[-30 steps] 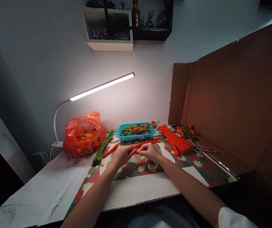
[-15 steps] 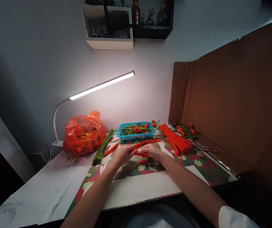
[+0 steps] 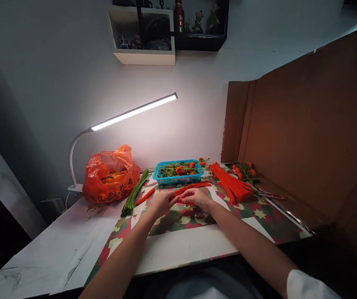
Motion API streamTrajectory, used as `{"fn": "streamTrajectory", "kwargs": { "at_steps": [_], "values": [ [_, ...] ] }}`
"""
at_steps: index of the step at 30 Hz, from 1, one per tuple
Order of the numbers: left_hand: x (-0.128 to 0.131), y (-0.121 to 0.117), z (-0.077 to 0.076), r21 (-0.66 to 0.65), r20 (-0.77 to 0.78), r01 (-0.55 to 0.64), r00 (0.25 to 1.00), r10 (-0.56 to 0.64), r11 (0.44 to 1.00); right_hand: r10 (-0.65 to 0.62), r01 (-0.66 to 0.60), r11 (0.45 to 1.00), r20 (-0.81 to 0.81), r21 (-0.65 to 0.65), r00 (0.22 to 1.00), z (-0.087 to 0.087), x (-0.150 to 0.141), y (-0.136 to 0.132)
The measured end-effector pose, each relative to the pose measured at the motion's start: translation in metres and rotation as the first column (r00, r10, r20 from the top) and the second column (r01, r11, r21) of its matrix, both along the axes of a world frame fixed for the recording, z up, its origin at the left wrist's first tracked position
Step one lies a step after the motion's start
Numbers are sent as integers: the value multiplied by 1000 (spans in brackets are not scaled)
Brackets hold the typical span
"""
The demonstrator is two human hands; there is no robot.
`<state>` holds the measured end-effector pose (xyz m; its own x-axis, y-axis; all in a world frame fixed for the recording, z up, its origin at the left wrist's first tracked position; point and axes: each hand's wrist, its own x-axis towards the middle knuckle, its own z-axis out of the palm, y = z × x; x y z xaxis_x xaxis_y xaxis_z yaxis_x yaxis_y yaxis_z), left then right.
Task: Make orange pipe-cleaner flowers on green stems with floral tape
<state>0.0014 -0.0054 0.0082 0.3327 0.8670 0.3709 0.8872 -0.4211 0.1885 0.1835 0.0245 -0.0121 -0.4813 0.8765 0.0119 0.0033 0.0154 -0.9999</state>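
Observation:
My left hand (image 3: 162,202) and my right hand (image 3: 198,197) meet over the patterned table cover, their fingertips pinched close together. Between them is an orange pipe cleaner (image 3: 183,202), mostly hidden by the fingers. Just beyond the hands lie a few loose orange pipe cleaners (image 3: 194,187). Left of my left hand rests a short, thick orange fuzzy piece (image 3: 145,196), next to a bundle of green pipe cleaners (image 3: 135,194). A large bundle of orange pipe cleaners (image 3: 232,182) fans out to the right of my right hand.
A blue basket (image 3: 178,180) of orange flowers on green stems stands at the back. An orange plastic bag (image 3: 111,176) sits left, under a lit lamp (image 3: 135,112). Scissors (image 3: 272,195) and more orange flowers (image 3: 243,170) lie right, beside a tall cardboard panel (image 3: 303,124).
My right hand's fingers have curled slightly, and less of the orange pipe cleaner shows beneath them. My left hand stays almost where it was.

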Motion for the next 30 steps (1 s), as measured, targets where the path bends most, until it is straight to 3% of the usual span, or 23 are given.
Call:
{"fn": "streamTrajectory", "kwargs": {
  "at_steps": [7, 17, 30],
  "values": [
    [1, 0, -1, 31, -7, 28, 1000, -28, 999, -5, 5, 997, 1, -74, 1000, -4, 2, 5],
    [-2, 6, -12, 124, -71, 61, 996, -53, 990, 48, -44, 987, 25, -154, 999, 5, 6, 2],
    [-6, 9, -10, 111, -23, 17, 1000, -14, 994, 14, -15, 990, 12, 143, 1000, 10, 4, -1]
  ]
}}
